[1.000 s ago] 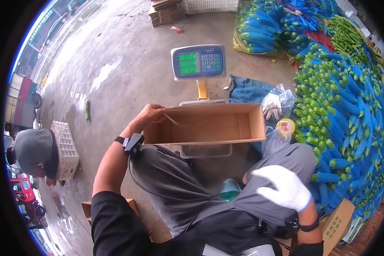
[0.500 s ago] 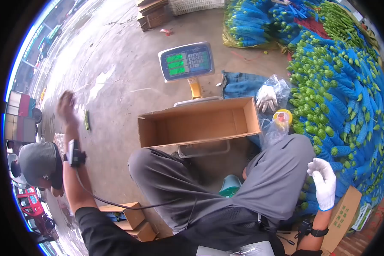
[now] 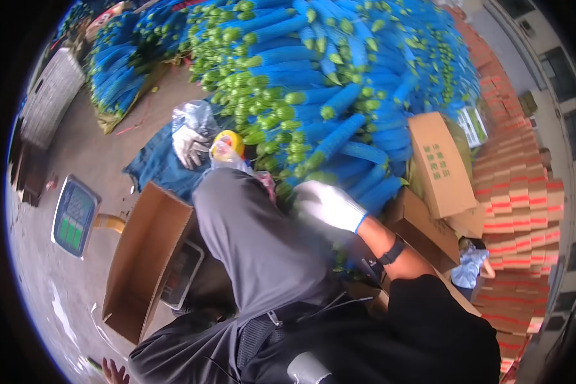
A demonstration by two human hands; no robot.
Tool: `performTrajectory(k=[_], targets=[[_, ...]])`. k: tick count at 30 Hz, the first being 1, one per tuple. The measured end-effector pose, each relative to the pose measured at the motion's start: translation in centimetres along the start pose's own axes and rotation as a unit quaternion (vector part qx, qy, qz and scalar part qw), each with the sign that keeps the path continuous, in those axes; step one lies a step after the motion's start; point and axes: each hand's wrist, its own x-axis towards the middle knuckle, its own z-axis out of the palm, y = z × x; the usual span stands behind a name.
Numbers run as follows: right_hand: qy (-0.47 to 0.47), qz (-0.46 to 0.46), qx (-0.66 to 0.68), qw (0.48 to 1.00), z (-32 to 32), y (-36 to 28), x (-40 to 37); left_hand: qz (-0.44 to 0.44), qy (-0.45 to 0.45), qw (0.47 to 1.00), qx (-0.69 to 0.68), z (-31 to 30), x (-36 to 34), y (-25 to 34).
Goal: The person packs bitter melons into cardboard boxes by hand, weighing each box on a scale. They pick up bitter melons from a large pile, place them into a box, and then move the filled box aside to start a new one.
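Observation:
My right hand, in a white glove, is over the near edge of a big pile of green vegetables in blue net sleeves. Its fingers are smeared by motion, so any hold is unclear. At the bottom left edge my bare left hand shows only its spread fingers, with a green vegetable on the floor beside it. An open cardboard box rests on the scale platform, left of my knees. The scale's lit display stands beyond the box.
A spare white glove and yellow tape roll lie near my knee, by blue cloth. Cartons stand right of the pile. Farther right are stacked cartons and a person in a blue top.
The view has swung right, toward the vegetable pile. My right hand has moved over the pile's edge from beside my knee. My left hand is now at the view's bottom left edge.

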Motion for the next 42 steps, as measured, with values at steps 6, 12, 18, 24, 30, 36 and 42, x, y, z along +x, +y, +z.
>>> performTrajectory(k=[6, 12, 18, 24, 30, 36, 42], targets=[[0.115, 0.072, -0.087, 0.987, -0.7, 11.1, -0.5, 0.08, -0.055, 0.995, -0.017, 7.3, 4.1, 3.7], [0.236, 0.063, -0.271, 0.931, -6.2, 15.6, 4.9, 0.164, -0.134, 0.975, 0.063, 11.0, 3.0, 6.8], [0.246, -0.012, -0.348, 0.905, -10.0, 18.2, 13.9, 0.153, -0.103, 0.981, 0.051, 9.6, 5.7, 5.1], [0.192, -0.02, -0.473, 0.86, -11.5, 23.0, 21.6, 0.133, -0.058, 0.985, 0.098, 12.6, -2.9, 12.1], [0.072, -0.054, -0.479, 0.873, -14.9, 20.4, 24.0, 0.084, -0.049, 0.992, 0.082, 12.0, -3.8, 11.9], [0.091, -0.126, -0.376, 0.914, -15.7, 13.6, 24.8, 0.134, -0.048, 0.984, 0.103, 10.9, 1.3, 8.2], [0.131, -0.226, -0.36, 0.895, -11.6, 8.7, 29.2, 0.12, -0.048, 0.984, 0.123, 12.9, -0.4, 11.5]])
